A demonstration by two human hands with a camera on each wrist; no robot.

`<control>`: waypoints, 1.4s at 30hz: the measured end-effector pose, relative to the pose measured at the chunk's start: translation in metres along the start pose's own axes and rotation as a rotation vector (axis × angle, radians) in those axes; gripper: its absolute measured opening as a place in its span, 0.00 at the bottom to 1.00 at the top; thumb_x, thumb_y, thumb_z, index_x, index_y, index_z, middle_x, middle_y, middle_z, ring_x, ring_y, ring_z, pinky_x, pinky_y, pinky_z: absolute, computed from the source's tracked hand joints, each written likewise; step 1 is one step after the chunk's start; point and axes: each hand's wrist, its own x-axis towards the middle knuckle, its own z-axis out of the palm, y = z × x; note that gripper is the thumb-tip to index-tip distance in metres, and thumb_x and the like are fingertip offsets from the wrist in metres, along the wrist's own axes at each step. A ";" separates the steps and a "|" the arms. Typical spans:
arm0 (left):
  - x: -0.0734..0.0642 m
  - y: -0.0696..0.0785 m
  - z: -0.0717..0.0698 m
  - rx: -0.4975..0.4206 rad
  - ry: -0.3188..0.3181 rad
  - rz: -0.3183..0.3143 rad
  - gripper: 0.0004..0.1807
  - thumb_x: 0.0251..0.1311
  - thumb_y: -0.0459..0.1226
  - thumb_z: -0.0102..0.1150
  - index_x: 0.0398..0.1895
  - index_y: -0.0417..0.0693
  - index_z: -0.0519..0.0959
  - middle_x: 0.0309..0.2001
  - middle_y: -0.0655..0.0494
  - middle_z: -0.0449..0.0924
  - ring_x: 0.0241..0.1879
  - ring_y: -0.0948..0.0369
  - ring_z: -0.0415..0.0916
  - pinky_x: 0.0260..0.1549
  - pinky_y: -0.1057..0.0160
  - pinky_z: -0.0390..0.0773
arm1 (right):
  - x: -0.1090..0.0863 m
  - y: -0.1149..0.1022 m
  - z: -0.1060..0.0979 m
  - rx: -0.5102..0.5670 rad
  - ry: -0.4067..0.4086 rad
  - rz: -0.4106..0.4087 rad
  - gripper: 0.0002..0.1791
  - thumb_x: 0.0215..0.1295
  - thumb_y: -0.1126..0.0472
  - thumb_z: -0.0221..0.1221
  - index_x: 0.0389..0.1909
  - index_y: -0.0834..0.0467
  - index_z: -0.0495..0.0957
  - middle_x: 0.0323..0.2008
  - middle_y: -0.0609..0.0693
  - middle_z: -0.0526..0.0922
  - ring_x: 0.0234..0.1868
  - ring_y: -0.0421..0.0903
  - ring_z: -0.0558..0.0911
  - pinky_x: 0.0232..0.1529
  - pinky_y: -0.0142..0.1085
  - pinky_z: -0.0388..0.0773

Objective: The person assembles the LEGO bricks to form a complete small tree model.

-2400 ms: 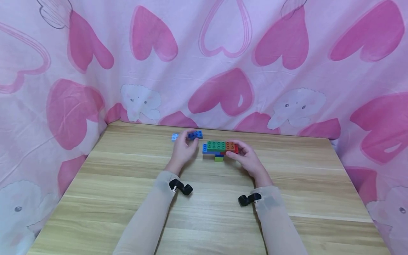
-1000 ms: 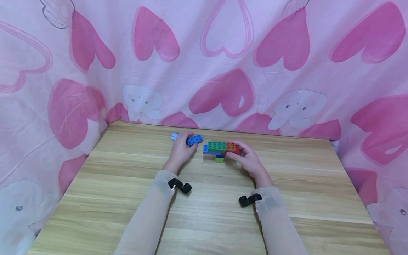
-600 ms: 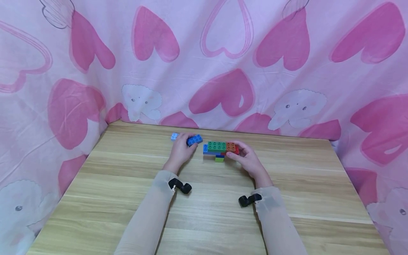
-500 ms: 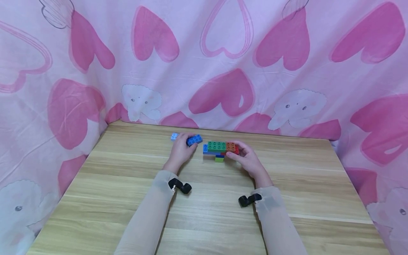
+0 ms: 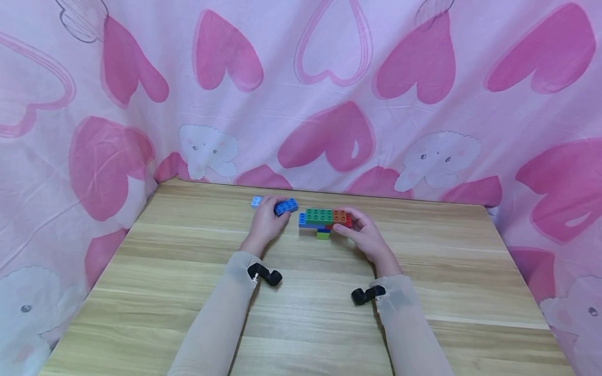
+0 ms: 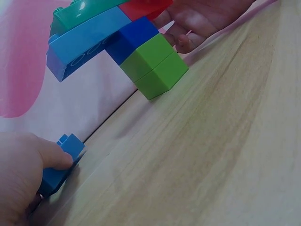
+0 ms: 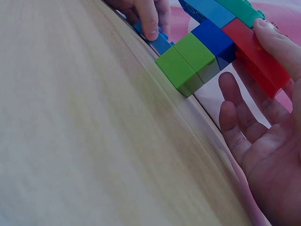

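My left hand point(image 5: 269, 222) pinches a blue toy building brick point(image 5: 286, 207) low over the table near its back edge, thumb on the near side. A light blue brick point(image 5: 256, 201) lies just left of that hand. To the right, my right hand point(image 5: 366, 236) holds the red brick point(image 7: 257, 59) at the right end of a T-shaped brick build. A green brick point(image 5: 320, 216) and an orange-brown brick point(image 5: 339, 216) sit on its top. Below them run the red brick and a blue brick point(image 6: 89, 43), over a dark blue brick point(image 6: 133, 39) and two lime green bricks point(image 6: 154, 66).
The wooden table point(image 5: 310, 324) spreads out in front, under both forearms. A pink curtain with hearts point(image 5: 324, 136) hangs right behind its back edge and along both sides. A black wrist mount point(image 5: 265, 274) sticks out from the left sleeve, another from the right.
Earlier my left hand was at the blue brick farther back; the brick has since been turned at an angle and drawn slightly nearer. The right hand and build have hardly moved.
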 end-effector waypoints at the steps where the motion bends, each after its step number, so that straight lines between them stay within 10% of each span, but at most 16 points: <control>1: 0.000 0.000 0.000 -0.005 0.001 -0.001 0.23 0.75 0.38 0.68 0.70 0.45 0.81 0.68 0.44 0.75 0.69 0.45 0.74 0.74 0.43 0.72 | 0.000 0.000 0.000 -0.001 0.001 0.000 0.30 0.75 0.55 0.72 0.74 0.54 0.77 0.68 0.56 0.81 0.66 0.50 0.81 0.64 0.29 0.79; 19: -0.005 0.007 0.000 -0.262 0.050 0.050 0.22 0.73 0.40 0.71 0.67 0.47 0.82 0.62 0.48 0.79 0.57 0.50 0.76 0.60 0.48 0.80 | -0.001 0.000 0.001 0.005 -0.006 -0.014 0.30 0.75 0.57 0.71 0.74 0.55 0.77 0.67 0.57 0.82 0.63 0.49 0.82 0.63 0.30 0.80; 31: -0.007 0.030 -0.013 -0.546 -0.010 0.110 0.23 0.74 0.37 0.70 0.70 0.51 0.81 0.66 0.51 0.80 0.65 0.49 0.77 0.67 0.47 0.80 | -0.001 -0.002 0.002 0.006 0.004 -0.014 0.30 0.75 0.56 0.72 0.74 0.57 0.77 0.66 0.57 0.82 0.62 0.49 0.82 0.62 0.30 0.80; 42: -0.014 0.056 -0.019 -0.538 -0.072 0.130 0.22 0.76 0.42 0.69 0.70 0.63 0.81 0.67 0.56 0.79 0.65 0.52 0.78 0.68 0.51 0.80 | -0.003 -0.003 0.004 0.001 0.002 -0.035 0.29 0.76 0.58 0.70 0.74 0.56 0.77 0.66 0.58 0.82 0.62 0.48 0.82 0.62 0.30 0.81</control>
